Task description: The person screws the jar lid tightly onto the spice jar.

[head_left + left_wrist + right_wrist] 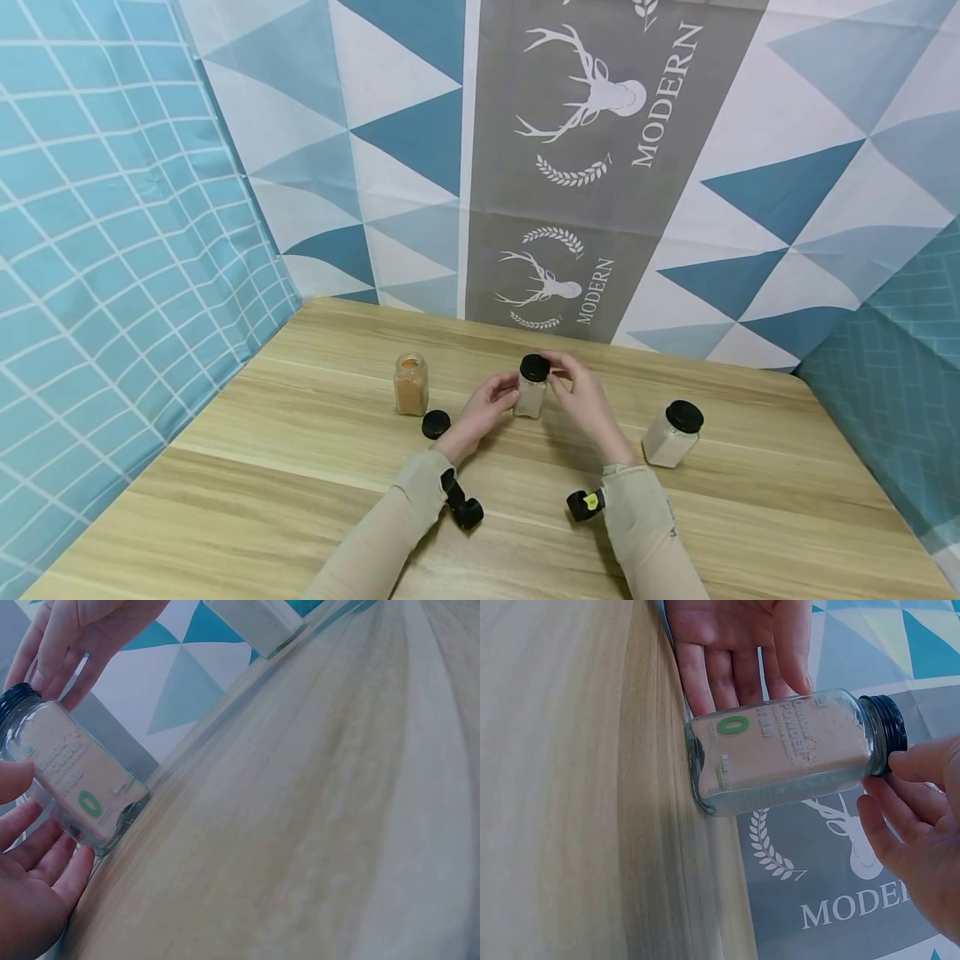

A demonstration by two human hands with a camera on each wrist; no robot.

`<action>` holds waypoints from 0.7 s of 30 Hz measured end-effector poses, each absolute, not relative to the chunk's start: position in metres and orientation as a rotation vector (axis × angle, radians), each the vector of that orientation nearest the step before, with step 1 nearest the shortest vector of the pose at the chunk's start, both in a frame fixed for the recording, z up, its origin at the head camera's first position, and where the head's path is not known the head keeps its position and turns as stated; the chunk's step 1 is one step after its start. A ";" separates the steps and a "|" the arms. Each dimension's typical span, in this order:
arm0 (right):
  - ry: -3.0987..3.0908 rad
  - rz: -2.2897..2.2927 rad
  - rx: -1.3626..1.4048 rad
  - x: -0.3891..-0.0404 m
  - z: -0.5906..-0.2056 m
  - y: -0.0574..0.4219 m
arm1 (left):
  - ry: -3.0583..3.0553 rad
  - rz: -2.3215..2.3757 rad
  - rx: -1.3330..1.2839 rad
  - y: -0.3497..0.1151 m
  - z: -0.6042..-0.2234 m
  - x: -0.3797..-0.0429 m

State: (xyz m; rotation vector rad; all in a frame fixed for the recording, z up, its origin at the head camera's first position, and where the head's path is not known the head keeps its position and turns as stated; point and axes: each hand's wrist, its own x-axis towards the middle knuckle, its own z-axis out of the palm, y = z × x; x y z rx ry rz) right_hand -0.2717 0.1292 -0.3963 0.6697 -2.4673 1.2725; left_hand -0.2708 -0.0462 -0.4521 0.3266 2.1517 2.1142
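A glass spice jar (pixel 530 398) of pale powder with a black lid (pixel 535 367) stands upright on the table between both hands. My left hand (pixel 482 410) holds its body from the left, thumb on one side and fingers spread along the other. My right hand (pixel 589 403) pinches the black lid between thumb and fingers. In the right wrist view the jar (pixel 780 750) shows a printed label with a green oval and the word "powder". Left of the left hand, an uncapped jar of orange powder (pixel 411 393) stands beside a loose black lid (pixel 436 424).
Another lidded jar of white powder (pixel 672 434) stands to the right on the wooden table (pixel 315 400). A patterned cloth wall (pixel 405 167) rises behind the table, with blue tiled cloth (pixel 112 208) along the left side.
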 end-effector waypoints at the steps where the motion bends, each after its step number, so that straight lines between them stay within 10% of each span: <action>1: -2.465 1.272 0.670 -0.272 -0.397 0.129 | 2.158 2.111 0.329 -0.046 -0.453 -0.271; 21: -2.446 1.230 0.632 -0.270 -0.394 0.128 | 2.158 2.123 0.337 -0.046 -0.454 -0.271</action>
